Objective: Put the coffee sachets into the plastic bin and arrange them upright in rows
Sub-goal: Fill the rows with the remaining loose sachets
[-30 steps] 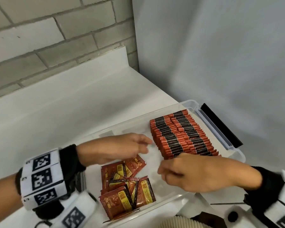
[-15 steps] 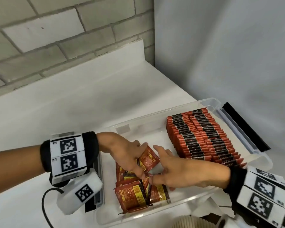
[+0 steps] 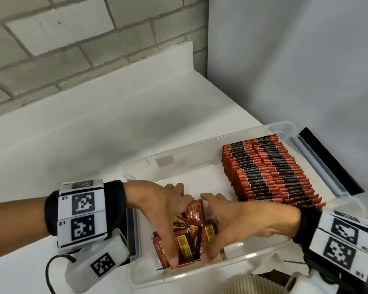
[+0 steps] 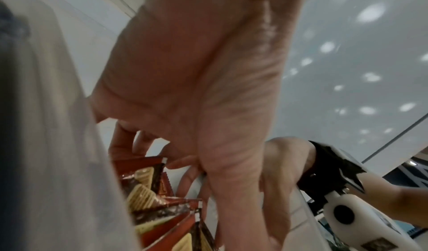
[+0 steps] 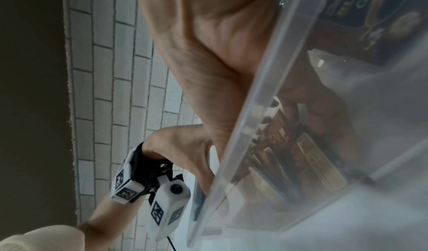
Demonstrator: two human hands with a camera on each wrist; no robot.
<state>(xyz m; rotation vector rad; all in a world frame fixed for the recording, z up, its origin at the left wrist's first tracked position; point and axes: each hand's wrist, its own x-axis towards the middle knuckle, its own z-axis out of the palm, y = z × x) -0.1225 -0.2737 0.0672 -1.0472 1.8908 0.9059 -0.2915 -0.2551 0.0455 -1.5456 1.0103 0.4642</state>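
Observation:
A clear plastic bin [image 3: 217,143] sits on the white table. Two rows of red-and-black coffee sachets [image 3: 263,172] stand upright at its right end. A loose pile of sachets [image 3: 191,234] lies at its near left. My left hand [image 3: 168,217] and right hand [image 3: 219,225] bracket this pile from both sides, thumbs at its near end, fingers curled over its far end, squeezing it together. In the left wrist view my left hand [image 4: 197,90] reaches down onto the sachets [image 4: 157,209]. The right wrist view shows my right hand [image 5: 208,72] above the bin wall [image 5: 261,112], the pile blurred behind it.
A black strip [image 3: 331,162] lies along the bin's right rim. Bare white table [image 3: 94,145] spreads left and behind, ending at a brick wall [image 3: 72,39] and a grey wall [image 3: 295,60]. A black cable [image 3: 49,272] hangs from my left wrist.
Both hands came down from near the upright rows and closed in on the loose pile. They now press it together from both sides.

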